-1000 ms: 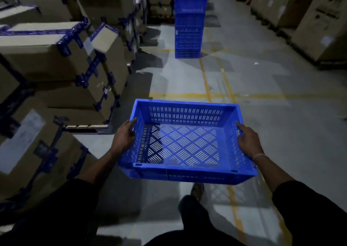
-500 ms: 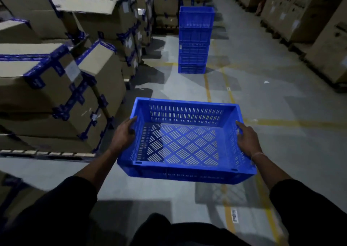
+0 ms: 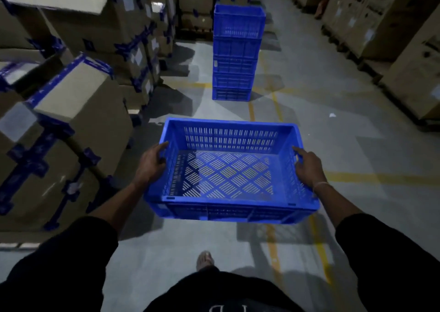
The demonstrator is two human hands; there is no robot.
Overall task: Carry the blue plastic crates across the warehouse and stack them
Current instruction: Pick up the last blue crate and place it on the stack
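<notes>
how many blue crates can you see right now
6: one empty crate carried between the left hand and right hand, and five in the stack ahead on the floor. None look hidden.

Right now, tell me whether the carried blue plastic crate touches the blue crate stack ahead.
Apart. The head view shows bare floor between the carried crate and the stack.

Head view faces down (forward too), seemingly dim.
</notes>
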